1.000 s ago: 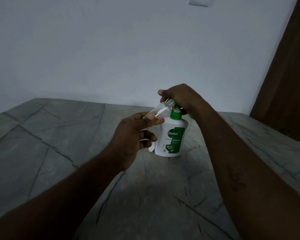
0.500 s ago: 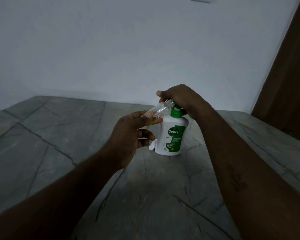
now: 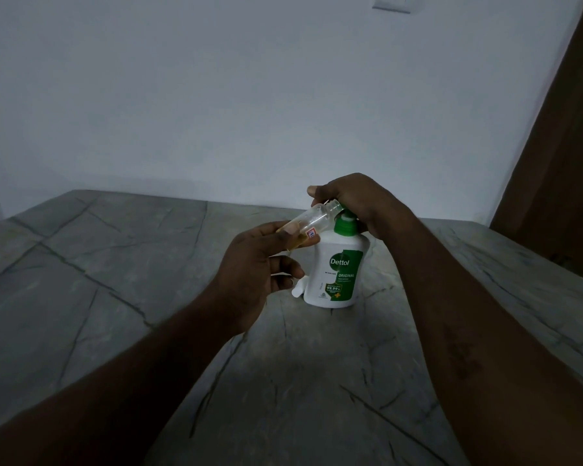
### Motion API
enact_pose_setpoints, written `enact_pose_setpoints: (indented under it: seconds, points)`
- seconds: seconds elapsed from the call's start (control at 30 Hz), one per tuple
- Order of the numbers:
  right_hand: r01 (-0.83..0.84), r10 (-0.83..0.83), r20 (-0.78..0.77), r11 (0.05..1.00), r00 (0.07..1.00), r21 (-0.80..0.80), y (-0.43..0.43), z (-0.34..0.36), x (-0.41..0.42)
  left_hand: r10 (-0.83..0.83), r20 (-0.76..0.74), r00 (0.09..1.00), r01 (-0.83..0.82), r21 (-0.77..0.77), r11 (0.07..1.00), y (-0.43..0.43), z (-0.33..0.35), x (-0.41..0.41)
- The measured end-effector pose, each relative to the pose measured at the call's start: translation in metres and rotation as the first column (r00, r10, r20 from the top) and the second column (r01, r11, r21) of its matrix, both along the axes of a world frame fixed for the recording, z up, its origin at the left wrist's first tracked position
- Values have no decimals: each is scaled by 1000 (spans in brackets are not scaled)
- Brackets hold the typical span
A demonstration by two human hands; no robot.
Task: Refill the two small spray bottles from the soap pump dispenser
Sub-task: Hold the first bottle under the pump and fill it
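Note:
A white soap dispenser (image 3: 337,274) with a green pump collar and green label stands upright on the grey stone table (image 3: 115,280). My right hand (image 3: 357,200) lies over its pump head, fingers curled down around it. My left hand (image 3: 260,267) pinches a small clear spray bottle (image 3: 313,222), tilted, with its open neck up against the pump nozzle under my right hand. Some yellowish liquid sits at the bottle's lower end. A small white piece (image 3: 298,288) lies on the table beside the dispenser's base, half hidden by my left fingers.
A pale wall (image 3: 249,95) rises right behind the table's far edge. A brown door or panel (image 3: 566,146) stands at the right. The table runs wide to the left and toward me.
Both hands, the small bottle and the dispenser keep the same hold; only the view shifts slightly.

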State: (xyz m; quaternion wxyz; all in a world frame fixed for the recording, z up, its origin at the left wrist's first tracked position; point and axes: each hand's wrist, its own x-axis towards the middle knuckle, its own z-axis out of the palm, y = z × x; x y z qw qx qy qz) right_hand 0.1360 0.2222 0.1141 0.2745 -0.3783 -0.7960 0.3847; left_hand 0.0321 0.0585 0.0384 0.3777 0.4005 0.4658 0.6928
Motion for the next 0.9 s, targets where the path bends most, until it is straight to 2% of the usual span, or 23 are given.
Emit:
enact_pose_setpoints:
  seconds: [0.13, 0.27, 0.43, 0.9]
  points:
    - [-1, 1, 14, 999, 1000, 32, 0, -1, 1, 4, 1, 1000, -4, -11, 1000, -1, -1, 2]
    - [14, -19, 36, 991, 999, 133, -2, -1, 2, -6, 6, 1000, 6, -11, 1000, -2, 0, 1]
    - [25, -22, -21, 988, 1000, 153, -4, 7, 2, -39, -5, 999, 39, -5, 999, -2, 3, 1]
    - [-14, 14, 12, 1000, 1000, 13, 0, 0, 0, -53, 50, 997, 52, 13, 999, 1, -2, 1]
